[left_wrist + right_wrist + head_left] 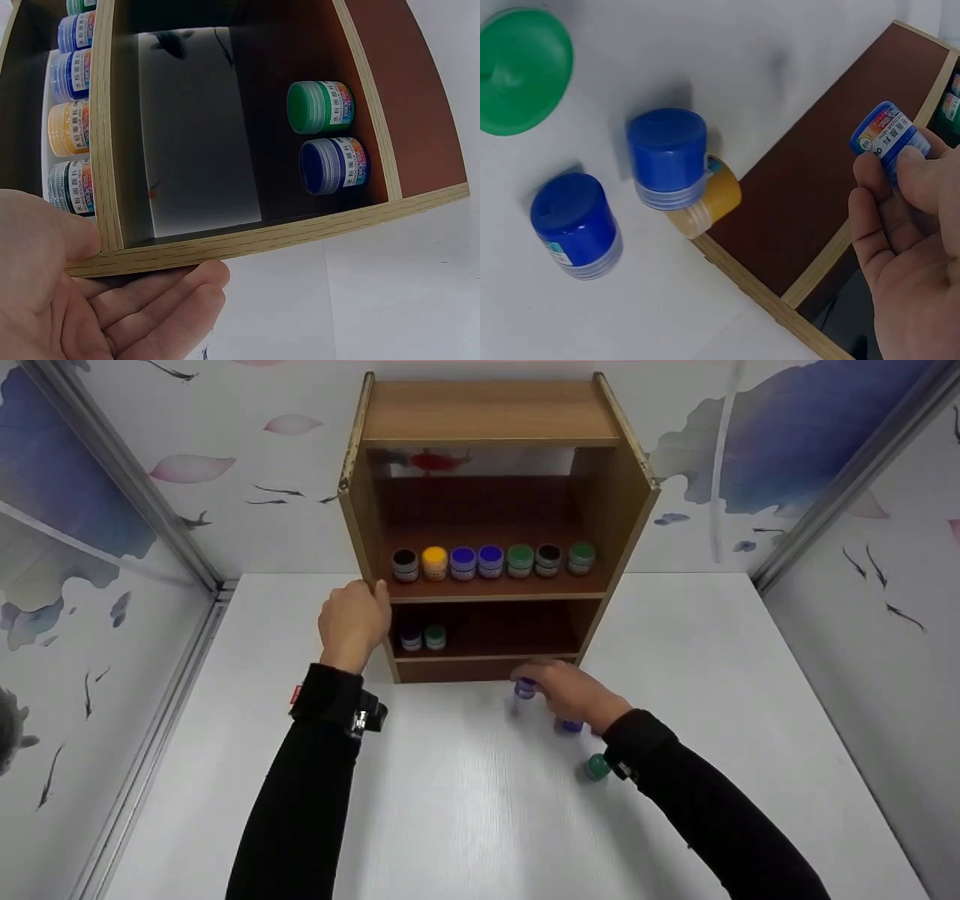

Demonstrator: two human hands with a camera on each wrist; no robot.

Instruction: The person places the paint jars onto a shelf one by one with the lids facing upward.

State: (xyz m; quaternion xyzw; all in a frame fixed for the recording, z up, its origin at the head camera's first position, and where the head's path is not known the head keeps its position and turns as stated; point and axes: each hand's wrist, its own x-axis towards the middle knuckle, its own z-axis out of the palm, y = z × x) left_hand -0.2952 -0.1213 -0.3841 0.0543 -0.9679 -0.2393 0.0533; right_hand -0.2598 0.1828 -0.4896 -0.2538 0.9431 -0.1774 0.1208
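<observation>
In the head view my left hand (354,619) grips the left side panel of a wooden shelf unit (491,409). The left wrist view shows the thumb at the panel's front edge and the fingers (161,307) along its outer face. Just before the shelf's base, my right hand (570,690) pinches a blue-paint jar (889,135) between thumb and fingers, above the table. On the lower shelf stand a green jar (319,107) and a dark blue jar (334,165). A row of several jars, among them a yellow one (434,564), lines the upper shelf.
Under and beside the right forearm, the white table (450,810) bears a green jar (598,767), two blue jars (667,157) (574,225) and a yellow jar (724,193). Patterned wall panels (285,510) stand behind and at both sides.
</observation>
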